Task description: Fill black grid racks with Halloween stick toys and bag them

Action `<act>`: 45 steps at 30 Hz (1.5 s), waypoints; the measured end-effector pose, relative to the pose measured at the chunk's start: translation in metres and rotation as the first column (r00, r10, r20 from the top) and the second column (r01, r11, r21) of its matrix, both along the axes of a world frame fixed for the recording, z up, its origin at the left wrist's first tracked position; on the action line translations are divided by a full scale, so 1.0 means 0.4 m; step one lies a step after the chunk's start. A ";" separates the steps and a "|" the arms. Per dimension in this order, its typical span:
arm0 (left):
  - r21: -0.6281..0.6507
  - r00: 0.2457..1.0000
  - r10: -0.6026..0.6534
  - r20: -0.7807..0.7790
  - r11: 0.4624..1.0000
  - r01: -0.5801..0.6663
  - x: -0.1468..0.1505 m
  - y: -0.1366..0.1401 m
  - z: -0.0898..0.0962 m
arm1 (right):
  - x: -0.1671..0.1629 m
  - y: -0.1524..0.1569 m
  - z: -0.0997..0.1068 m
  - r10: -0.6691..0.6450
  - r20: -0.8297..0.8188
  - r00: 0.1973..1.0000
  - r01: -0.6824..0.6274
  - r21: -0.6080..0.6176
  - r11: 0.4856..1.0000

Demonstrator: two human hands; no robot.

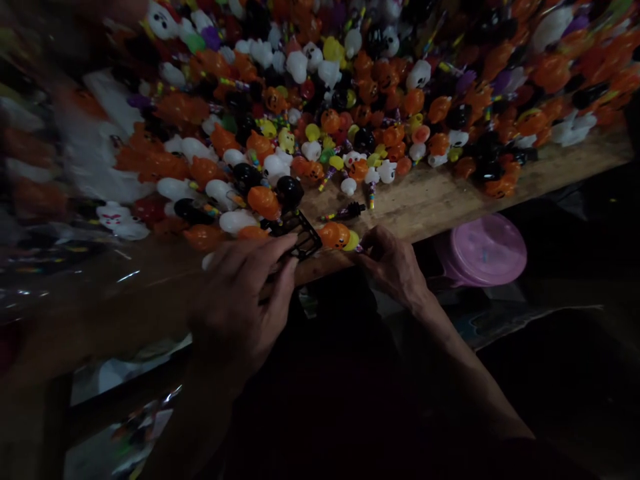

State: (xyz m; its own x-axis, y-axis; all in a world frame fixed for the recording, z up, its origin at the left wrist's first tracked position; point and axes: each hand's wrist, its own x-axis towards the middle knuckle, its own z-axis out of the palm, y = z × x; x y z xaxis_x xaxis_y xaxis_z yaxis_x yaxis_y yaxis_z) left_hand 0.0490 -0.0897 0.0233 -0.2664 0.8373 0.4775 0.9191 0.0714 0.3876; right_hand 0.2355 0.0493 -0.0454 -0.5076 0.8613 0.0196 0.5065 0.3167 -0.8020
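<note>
Black frame (312,231) is pinched by your left hand's (245,287) fingers; your right hand's (393,263) fingers pinch the orange-yellow toy's (334,235) end. You seem to align both; next probably needs steady holding.

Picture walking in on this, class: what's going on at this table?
A person is handling small plastic pieces at the near edge of a wooden table. The left hand holds a black slatted frame. The right hand has its fingertips at a yellow piece, which sits next to an orange piece beside the frame; the dim light hides whether it is gripped. Beyond the hands lies a crowded heap of colourful pieces.
</note>
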 end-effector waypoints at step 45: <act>0.088 0.968 -0.016 -0.249 0.995 0.039 -0.136 0.015 -0.075 | -0.084 0.002 -0.084 0.287 -0.261 0.921 -0.239 0.203 0.950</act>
State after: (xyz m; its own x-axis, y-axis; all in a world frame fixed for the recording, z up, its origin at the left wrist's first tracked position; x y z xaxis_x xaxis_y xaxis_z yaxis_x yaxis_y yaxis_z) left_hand -0.0052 -0.0836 -0.0068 -0.1075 0.7924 0.6004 0.9883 0.0192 0.1516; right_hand 0.2020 0.0501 -0.0789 -0.6672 0.6696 0.3263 0.1452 0.5466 -0.8247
